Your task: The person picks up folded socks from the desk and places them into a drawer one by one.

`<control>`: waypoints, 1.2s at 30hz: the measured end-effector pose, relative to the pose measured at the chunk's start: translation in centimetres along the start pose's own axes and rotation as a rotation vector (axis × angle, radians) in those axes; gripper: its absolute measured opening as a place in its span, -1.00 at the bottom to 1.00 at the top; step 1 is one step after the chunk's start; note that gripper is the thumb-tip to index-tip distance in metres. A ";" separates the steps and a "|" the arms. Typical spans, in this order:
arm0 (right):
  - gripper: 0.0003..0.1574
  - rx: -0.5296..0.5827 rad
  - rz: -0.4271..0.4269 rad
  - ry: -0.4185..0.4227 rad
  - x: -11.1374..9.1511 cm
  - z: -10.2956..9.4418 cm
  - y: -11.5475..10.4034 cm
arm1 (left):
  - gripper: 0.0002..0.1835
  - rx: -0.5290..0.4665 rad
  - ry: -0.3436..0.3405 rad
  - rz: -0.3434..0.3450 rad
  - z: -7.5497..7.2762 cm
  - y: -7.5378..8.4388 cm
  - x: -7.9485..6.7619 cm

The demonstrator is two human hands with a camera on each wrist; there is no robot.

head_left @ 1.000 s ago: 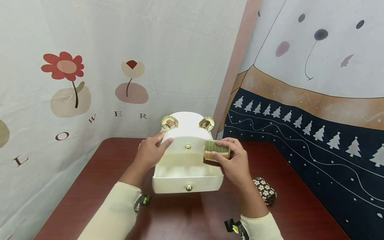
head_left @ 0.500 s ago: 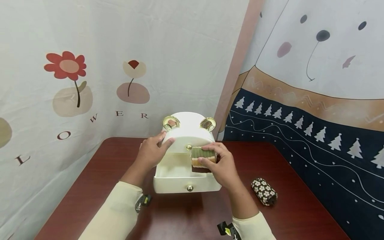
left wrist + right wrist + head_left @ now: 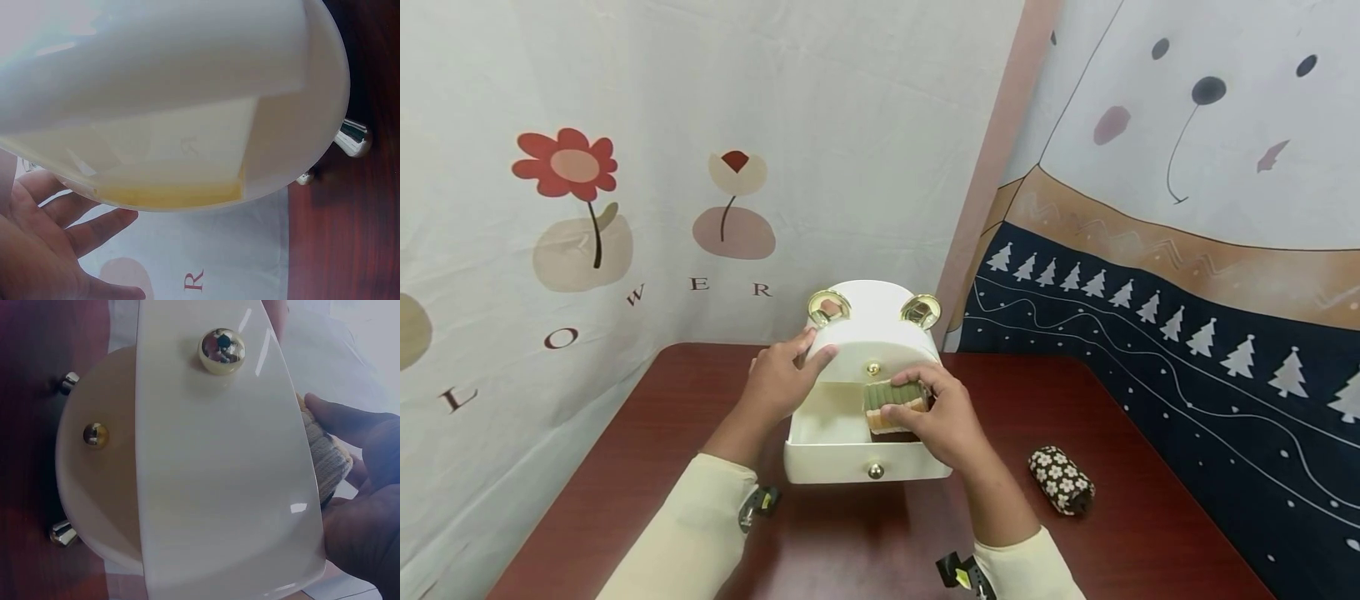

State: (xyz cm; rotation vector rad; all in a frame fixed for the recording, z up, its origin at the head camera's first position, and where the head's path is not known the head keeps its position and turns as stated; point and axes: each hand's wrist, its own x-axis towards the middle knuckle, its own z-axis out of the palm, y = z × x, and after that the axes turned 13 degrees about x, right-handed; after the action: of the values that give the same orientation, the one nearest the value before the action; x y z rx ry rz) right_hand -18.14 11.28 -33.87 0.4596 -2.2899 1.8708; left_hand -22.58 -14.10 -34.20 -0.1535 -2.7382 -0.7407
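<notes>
A small white drawer cabinet (image 3: 872, 325) with a rounded top, gold ear-like discs and gold knobs stands on the table. Its lower drawer (image 3: 820, 464) is pulled out towards me. My left hand (image 3: 781, 375) rests against the cabinet's left side; in the left wrist view its fingers (image 3: 100, 231) are extended along the white edge. In my right hand (image 3: 951, 421), thumb and fingers pinch a green ribbed-knit roll (image 3: 895, 397) with cream-yellow and dark brown bands. The roll sits partly inside the drawer, behind its front panel (image 3: 231, 456), which hides its lower part.
A dark brown roll with white flowers (image 3: 1062, 481) lies on the reddish-brown table (image 3: 820, 542), right of my right forearm. Close behind the table hangs a printed cloth (image 3: 850, 167), and a patterned dark blue one (image 3: 1150, 400) runs along the right.
My right hand has carried the green knit roll left from beside the cabinet, over the open drawer and down into it. The left hand stays at the cabinet's side.
</notes>
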 end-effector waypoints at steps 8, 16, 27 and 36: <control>-0.57 -0.074 0.067 -0.025 0.3 1.3 -0.3 | -0.22 0.000 -0.004 -0.003 0.2 -0.3 0.1; -0.59 -0.090 0.092 -0.026 0.5 2.1 -0.7 | -0.22 0.007 -0.011 0.002 0.1 -0.3 0.1; -0.62 -0.167 0.165 -0.080 1.0 3.0 -0.5 | -0.22 0.008 -0.012 0.006 0.0 -0.1 0.0; -0.69 -0.297 0.182 -0.203 1.2 3.1 -0.7 | -0.22 0.002 -0.017 0.004 0.0 -0.1 0.0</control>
State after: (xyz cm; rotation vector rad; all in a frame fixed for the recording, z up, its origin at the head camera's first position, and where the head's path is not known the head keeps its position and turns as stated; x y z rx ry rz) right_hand -18.80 8.00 -33.51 0.4278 -2.7724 1.5760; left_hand -22.59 -14.15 -34.23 -0.1661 -2.7541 -0.7388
